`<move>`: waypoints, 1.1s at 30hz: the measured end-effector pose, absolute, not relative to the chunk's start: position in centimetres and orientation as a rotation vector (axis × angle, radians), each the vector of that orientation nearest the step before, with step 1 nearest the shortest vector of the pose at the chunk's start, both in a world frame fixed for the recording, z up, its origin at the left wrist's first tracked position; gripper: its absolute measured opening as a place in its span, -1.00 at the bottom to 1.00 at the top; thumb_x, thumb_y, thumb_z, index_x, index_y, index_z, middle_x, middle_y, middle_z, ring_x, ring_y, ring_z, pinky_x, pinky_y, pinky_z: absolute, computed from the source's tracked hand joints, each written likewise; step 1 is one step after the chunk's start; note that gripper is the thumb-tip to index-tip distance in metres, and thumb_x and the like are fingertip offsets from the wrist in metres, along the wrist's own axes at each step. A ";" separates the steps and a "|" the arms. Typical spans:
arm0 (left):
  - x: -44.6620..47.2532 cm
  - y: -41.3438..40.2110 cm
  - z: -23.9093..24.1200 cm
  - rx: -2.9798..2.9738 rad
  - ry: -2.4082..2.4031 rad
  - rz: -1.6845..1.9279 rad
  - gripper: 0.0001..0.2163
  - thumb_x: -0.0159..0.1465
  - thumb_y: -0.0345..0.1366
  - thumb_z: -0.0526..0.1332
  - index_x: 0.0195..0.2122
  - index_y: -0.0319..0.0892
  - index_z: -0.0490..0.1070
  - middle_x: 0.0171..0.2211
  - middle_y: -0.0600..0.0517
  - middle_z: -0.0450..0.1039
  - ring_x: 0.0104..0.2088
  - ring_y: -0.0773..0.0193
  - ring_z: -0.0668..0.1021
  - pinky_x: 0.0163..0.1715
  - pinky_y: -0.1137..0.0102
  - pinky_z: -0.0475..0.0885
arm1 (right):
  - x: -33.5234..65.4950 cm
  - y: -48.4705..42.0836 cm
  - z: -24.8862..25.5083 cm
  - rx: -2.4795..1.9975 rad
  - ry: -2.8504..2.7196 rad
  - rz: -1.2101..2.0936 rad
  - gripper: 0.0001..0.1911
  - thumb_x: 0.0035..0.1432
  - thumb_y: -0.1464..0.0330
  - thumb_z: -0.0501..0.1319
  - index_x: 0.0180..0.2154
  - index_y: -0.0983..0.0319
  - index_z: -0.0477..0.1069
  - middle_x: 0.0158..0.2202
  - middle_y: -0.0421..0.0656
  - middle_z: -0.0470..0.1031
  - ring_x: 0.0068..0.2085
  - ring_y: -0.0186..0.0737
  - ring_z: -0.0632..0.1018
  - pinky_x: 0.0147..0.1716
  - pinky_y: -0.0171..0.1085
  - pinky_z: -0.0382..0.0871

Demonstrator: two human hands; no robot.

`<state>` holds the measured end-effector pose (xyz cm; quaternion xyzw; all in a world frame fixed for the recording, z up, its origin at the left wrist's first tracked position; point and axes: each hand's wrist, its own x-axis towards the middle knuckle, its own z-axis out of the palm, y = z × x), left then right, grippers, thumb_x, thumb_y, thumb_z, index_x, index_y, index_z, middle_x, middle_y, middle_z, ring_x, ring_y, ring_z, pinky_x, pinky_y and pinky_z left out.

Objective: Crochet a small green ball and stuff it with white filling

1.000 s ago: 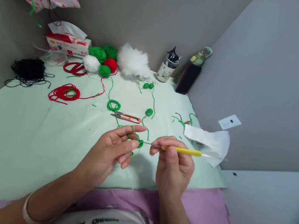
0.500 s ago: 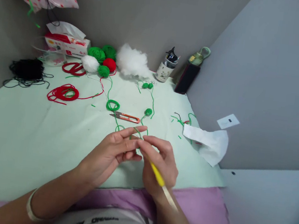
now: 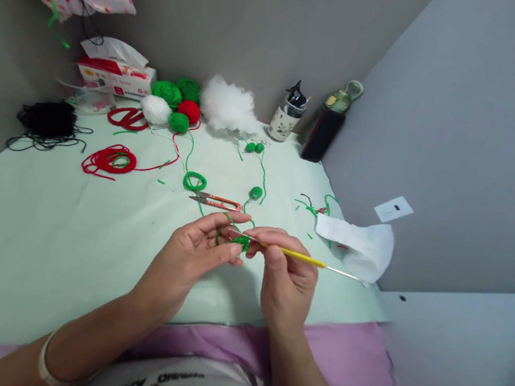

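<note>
Between thumb and fingers, my left hand pinches a small green crochet piece, with green yarn running up over its index finger. My right hand is closed around the yellow grip of a crochet hook. The hook lies nearly level, its thin metal tip at the green piece and its other metal end pointing right. Just beyond my hands rest orange-handled thread snips, a small green crocheted ball with a yarn tail, and a green yarn coil.
Yarn balls, white stuffing, a tissue box, a pen cup and a bottle line the back wall. Red yarn, red-handled scissors and black yarn lie left; white tissue lies right.
The crochet hook has swung from slanting down toward me to almost level. My right hand has turned with it, and the green piece now shows between my hands.
</note>
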<state>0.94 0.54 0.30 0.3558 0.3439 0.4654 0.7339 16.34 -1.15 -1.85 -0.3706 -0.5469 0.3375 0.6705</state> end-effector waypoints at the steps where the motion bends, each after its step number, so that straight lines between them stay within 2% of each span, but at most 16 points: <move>1: 0.9 0.5 0.3 0.796 0.767 1.030 -0.71 0.23 -0.30 0.51 -0.02 0.01 0.69 -0.26 0.08 0.61 -0.25 0.33 0.61 -0.17 0.46 0.55 | 16.4 -1.1 -1.9 -0.832 -1.220 0.781 -0.86 0.40 0.32 0.27 -0.15 0.11 0.64 -0.19 -0.11 0.70 -0.30 -0.22 0.62 -0.33 -0.19 0.58; 8: 0.7 0.6 0.4 0.794 0.731 1.024 -0.76 0.25 -0.28 0.49 -0.04 0.00 0.70 -0.31 0.10 0.54 -0.28 0.33 0.62 -0.17 0.44 0.56 | 16.9 -0.8 -1.7 -0.742 -1.106 0.962 -0.85 0.42 0.31 0.27 -0.17 0.13 0.64 -0.21 -0.16 0.72 -0.36 -0.32 0.64 -0.32 -0.29 0.60; 13: 0.6 0.7 0.5 0.767 0.731 1.008 -0.78 0.24 -0.28 0.49 -0.07 -0.03 0.72 -0.34 0.11 0.52 -0.32 0.37 0.61 -0.19 0.47 0.57 | 17.2 -0.9 -1.5 -0.702 -1.058 1.059 -0.80 0.47 0.29 0.20 -0.18 0.15 0.59 -0.26 -0.18 0.72 -0.38 -0.33 0.65 -0.34 -0.31 0.60; 16: 0.5 0.6 0.4 0.793 0.740 1.016 -0.80 0.26 -0.26 0.48 -0.09 -0.02 0.72 -0.35 0.11 0.53 -0.31 0.37 0.61 -0.19 0.49 0.57 | 17.5 -1.4 -1.4 -0.762 -1.153 0.945 -0.80 0.49 0.33 0.16 -0.15 0.14 0.58 -0.23 -0.18 0.71 -0.33 -0.31 0.67 -0.30 -0.27 0.61; 23: 0.2 0.4 -0.3 0.916 0.834 1.072 -0.83 0.28 -0.23 0.47 -0.09 0.06 0.72 -0.35 0.13 0.57 -0.30 0.38 0.62 -0.15 0.48 0.54 | 18.0 -2.4 -0.6 -0.813 -1.633 0.408 -0.73 0.45 0.50 0.14 0.04 0.17 0.53 -0.14 -0.08 0.69 -0.12 -0.17 0.69 -0.17 -0.13 0.62; 28: 0.3 0.6 0.0 0.922 0.876 1.070 -0.77 0.21 -0.26 0.52 -0.09 0.04 0.73 -0.39 0.13 0.57 -0.31 0.35 0.61 -0.15 0.45 0.55 | 18.0 -2.4 -0.9 -0.809 -1.748 0.126 -0.74 0.46 0.43 0.13 0.08 0.16 0.49 -0.13 -0.02 0.69 -0.11 -0.12 0.71 -0.28 -0.13 0.66; 33: 0.5 0.6 0.2 0.906 0.824 1.053 -0.73 0.20 -0.28 0.52 -0.06 0.08 0.72 -0.37 0.14 0.55 -0.27 0.36 0.59 -0.14 0.48 0.53 | 17.6 -2.4 -1.6 -0.800 -1.645 0.206 -0.74 0.46 0.44 0.14 0.07 0.17 0.52 -0.13 -0.03 0.70 -0.10 -0.13 0.71 -0.24 -0.14 0.67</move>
